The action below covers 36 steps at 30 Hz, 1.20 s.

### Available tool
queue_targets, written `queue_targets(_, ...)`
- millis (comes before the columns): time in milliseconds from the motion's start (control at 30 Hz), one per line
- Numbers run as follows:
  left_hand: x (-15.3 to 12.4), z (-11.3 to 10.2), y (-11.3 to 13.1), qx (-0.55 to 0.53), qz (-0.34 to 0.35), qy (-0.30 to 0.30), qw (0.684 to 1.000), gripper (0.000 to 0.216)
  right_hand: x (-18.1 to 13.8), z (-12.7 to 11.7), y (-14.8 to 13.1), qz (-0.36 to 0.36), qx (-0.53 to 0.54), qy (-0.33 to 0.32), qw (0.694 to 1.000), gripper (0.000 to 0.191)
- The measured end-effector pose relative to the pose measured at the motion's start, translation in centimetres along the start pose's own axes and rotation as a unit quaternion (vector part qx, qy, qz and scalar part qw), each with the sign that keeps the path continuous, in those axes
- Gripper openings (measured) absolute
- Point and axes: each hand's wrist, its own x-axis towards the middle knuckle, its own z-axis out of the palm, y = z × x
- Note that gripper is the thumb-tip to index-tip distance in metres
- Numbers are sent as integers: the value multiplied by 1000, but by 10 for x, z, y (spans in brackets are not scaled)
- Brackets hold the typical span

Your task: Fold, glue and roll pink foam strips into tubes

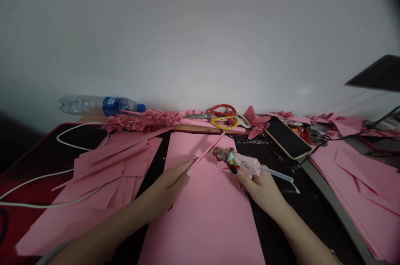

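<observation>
My left hand (178, 179) pinches the lower end of a thin rolled pink paper stick (208, 149), which slants up and to the right. In my right hand (261, 190) is a white hot glue gun (248, 164), its front crusted with coloured bits. A translucent glue stick (278, 173) pokes out of its back end, with a white strand hanging off the tip. The gun's nozzle end is close to the paper stick; whether they touch I cannot tell. Beneath both hands lies a long pink paper sheet (203, 231).
Pink paper strips (118, 173) are piled at left, crossed by a white cable (46, 206). Along the wall lie a plastic bottle (93, 105), paper flowers (140, 121) and scissors (223, 116). A phone (289, 138) and more pink sheets (359, 181) lie at right.
</observation>
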Motion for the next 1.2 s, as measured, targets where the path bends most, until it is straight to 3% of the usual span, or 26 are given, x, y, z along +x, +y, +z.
queue_targets(200,2,-1,-7,-30,-3,-7,1000,48,-2,1,2,20,-1,23,1000,29)
queue_targets(367,7,-2,-10,-55,-22,-8,998,40,-2,2,3,-13,-3,44,999,19)
queue_targets(500,10,-3,-9,-86,-18,-15,996,34,-3,0,5,12,8,46,999,10)
queue_targets(833,9,-10,-2,-108,33,-44,993,31,-2,-17,4,42,-47,115,991,19)
queue_targets(1100,1,-24,14,-26,29,25,999,34,-10,-49,6,44,-105,-51,992,38)
queue_targets(1200,0,-28,14,10,33,25,999,30,-14,-57,16,54,-115,-93,988,39)
